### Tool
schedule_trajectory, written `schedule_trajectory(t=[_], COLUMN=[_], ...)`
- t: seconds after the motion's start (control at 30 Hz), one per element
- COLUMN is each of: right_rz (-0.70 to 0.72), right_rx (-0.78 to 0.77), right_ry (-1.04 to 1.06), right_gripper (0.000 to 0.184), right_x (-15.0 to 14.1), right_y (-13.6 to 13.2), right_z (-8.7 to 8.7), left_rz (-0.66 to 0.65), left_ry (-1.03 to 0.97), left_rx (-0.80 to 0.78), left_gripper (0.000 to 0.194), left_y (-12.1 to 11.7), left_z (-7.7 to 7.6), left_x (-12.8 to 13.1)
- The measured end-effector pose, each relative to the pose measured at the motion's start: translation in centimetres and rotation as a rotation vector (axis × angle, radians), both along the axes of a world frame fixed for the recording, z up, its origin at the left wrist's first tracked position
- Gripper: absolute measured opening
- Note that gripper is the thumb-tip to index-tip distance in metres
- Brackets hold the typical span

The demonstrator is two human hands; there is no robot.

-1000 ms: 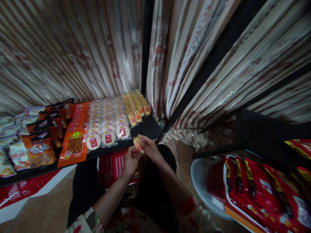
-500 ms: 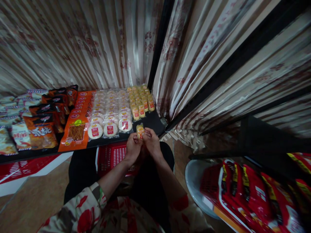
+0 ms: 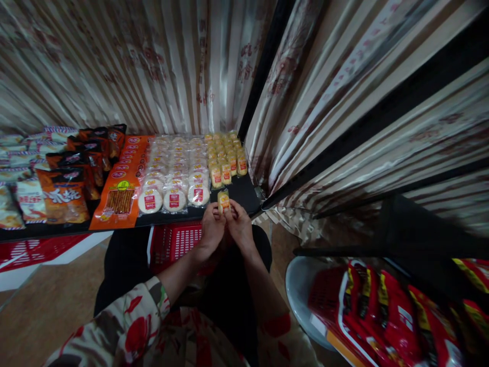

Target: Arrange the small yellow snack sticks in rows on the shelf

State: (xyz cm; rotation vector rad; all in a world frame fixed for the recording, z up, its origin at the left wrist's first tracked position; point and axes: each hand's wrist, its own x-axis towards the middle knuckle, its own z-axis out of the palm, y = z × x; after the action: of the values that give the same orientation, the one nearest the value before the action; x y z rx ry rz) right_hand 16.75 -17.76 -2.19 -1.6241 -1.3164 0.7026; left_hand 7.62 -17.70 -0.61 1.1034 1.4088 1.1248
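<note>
A small yellow wrapped snack [image 3: 223, 201] with an orange-red label is held upright between my two hands, just at the front edge of the black shelf [image 3: 244, 192]. My left hand [image 3: 212, 229] pinches its left side, and my right hand [image 3: 239, 227] grips it from the right. Beyond my fingers, rows of similar yellow wrapped snacks [image 3: 226, 159] stand at the shelf's right end. To their left lie columns of round white rice crackers [image 3: 175, 199] in clear wrappers with red labels.
Orange stick-snack packs [image 3: 122, 196], orange-black bags [image 3: 66, 196] and white bags [image 3: 30, 199] line the shelf leftward. Below it sits a red basket [image 3: 183, 242]. A basin [image 3: 296, 290] and red snack bags [image 3: 399, 308] are at right. Pleated curtains [image 3: 171, 66] hang behind.
The view has shifted slightly, so the shelf appears a little higher and farther right. Both hands still hold the yellow snack, which now stands more upright.
</note>
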Motion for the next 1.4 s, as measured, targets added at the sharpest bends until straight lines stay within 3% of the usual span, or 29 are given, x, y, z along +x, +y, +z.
schedule_trajectory(t=[0.13, 0.3, 0.57, 0.77, 1.1, 1.27, 1.4], right_rz=[0.015, -0.009, -0.015, -0.084, -0.209, -0.235, -0.222], right_rx=[0.017, 0.000, -0.028, 0.008, 0.092, 0.063, 0.078], right_ry=[-0.127, -0.097, -0.028, 0.018, -0.023, -0.097, -0.091], right_gripper=[0.038, 0.044, 0.047, 0.049, 0.044, 0.042, 0.044], right_x=[0.3, 1.3, 2.5, 2.7, 3.0, 3.4, 3.7], right_y=[-0.1, 0.5, 1.6, 3.0, 5.2, 6.5, 7.6], right_z=[0.3, 0.0, 0.0, -0.3, -0.7, -0.7, -0.9], left_rz=[-0.008, -0.050, -0.092, -0.131, -0.127, -0.124, -0.110], left_ry=[-0.005, 0.028, 0.201, 0.193, 0.044, 0.104, 0.123], left_rx=[0.029, 0.093, 0.164, 0.102, -0.022, -0.019, -0.035], left_gripper=[0.025, 0.030, 0.040, 0.041, 0.032, 0.023, 0.027], left_y=[0.4, 0.9, 1.7, 3.1, 5.0, 6.1, 6.8], left_z=[-0.8, -1.4, -0.5, 0.6, 0.6, 1.0, 1.2], left_x=[0.4, 1.1, 2.2, 2.9, 3.7, 4.4, 4.9])
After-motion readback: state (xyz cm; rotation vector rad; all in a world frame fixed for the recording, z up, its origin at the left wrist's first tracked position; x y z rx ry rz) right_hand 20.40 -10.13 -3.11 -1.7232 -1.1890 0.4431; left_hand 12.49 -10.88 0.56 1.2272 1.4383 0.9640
